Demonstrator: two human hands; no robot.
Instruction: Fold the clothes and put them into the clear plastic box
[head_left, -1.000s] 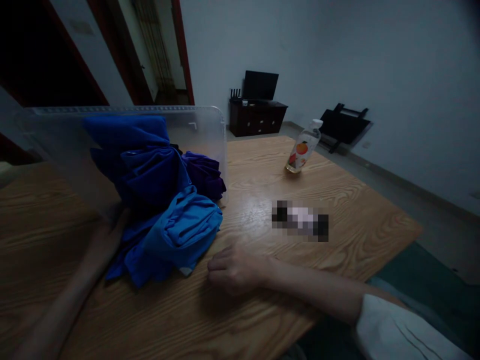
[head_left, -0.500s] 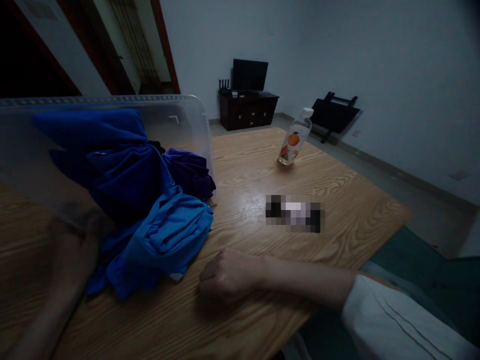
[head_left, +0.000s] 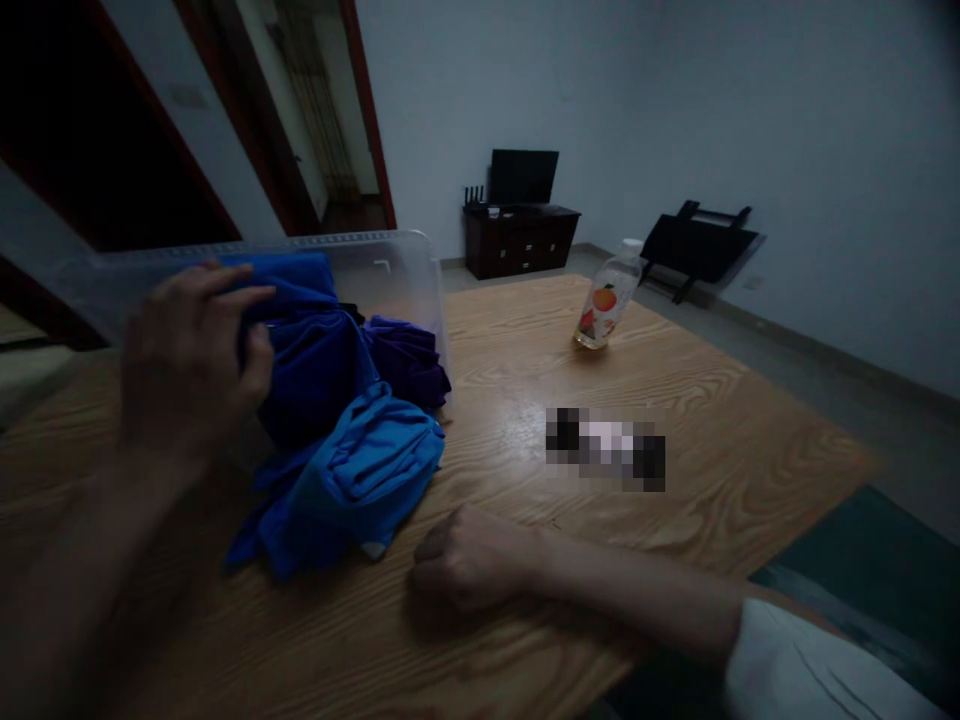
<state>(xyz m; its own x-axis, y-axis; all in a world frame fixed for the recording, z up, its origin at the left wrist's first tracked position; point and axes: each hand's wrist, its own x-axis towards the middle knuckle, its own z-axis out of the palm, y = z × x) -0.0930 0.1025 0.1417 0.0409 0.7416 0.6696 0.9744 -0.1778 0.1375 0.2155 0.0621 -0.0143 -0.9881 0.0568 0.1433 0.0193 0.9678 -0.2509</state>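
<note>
Head view, nearest first: the right hand [head_left: 461,558] rests on the wooden table [head_left: 525,640] as a loose fist, fingers curled under, holding nothing; its forearm runs off to the lower right, ending in a white sleeve [head_left: 817,670]. Just beside that fist, to its left, lies a bundle of light blue cloth [head_left: 360,475], which spills out of the open mouth of a clear plastic bin [head_left: 405,275] tipped onto its side. The left hand [head_left: 191,360] is raised over the bin's near wall, fingers bent and a little parted, thumb set against the dark blue cloth [head_left: 315,360] packed inside; whether it actually grips the cloth or only presses on it I cannot tell in the dim light. A purple cloth [head_left: 409,360] sits deeper in, against the bin's right edge. Farther along the table is a small pixelated object [head_left: 606,448], and beyond it a bottle [head_left: 606,300] with an orange fruit label stands near the far edge. Against the back wall stands a dark cabinet [head_left: 521,238] with a monitor [head_left: 523,176] on top.
</note>
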